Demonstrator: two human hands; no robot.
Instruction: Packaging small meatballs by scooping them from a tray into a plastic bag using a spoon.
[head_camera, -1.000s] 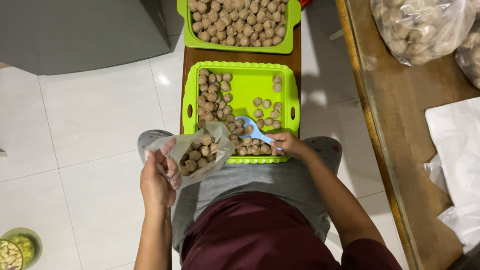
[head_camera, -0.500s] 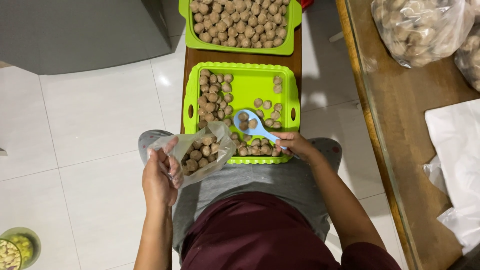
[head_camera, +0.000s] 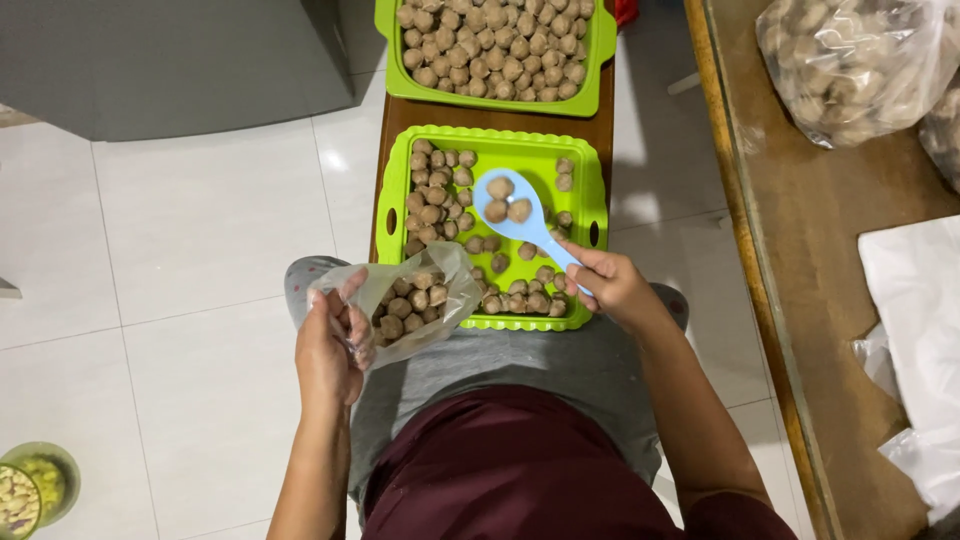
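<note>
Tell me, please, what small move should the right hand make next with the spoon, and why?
Probably carry the spoon left to the bag and tip it in. The spoon holds two balls above the tray, and the left hand holds the bag mouth open, already partly filled. The right hand grips the handle.

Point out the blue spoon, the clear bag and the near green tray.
blue spoon (head_camera: 505, 205), head view, on its bowl.
clear bag (head_camera: 440, 270), head view, on its upper fold.
near green tray (head_camera: 500, 137), head view, on its far rim.

Right hand (head_camera: 612, 287) lifts blue spoon (head_camera: 520, 217) with meatballs over green tray (head_camera: 489, 143); left hand (head_camera: 328, 350) grips clear bag (head_camera: 410, 297) at tray's near-left corner.
</note>
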